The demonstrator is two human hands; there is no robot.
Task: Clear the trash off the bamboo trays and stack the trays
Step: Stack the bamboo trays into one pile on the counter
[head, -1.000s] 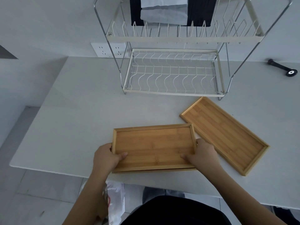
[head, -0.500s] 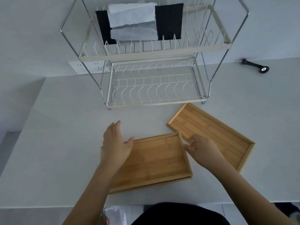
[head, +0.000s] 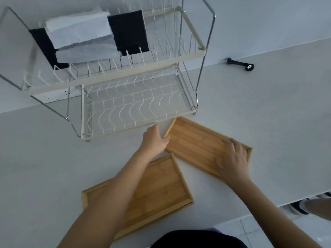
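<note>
Trays are seen on the grey table (head: 44, 167): a stacked pair (head: 161, 187) near the front edge under the left forearm, and a far tray (head: 195, 142) beside the rack (head: 125, 97); no writing can be read anywhere. The far tray's left end is touched by the left hand (head: 154, 140), fingers loosely curled at its rim. Its right part is pressed by the right hand (head: 232, 158), laid flat and open.
</note>
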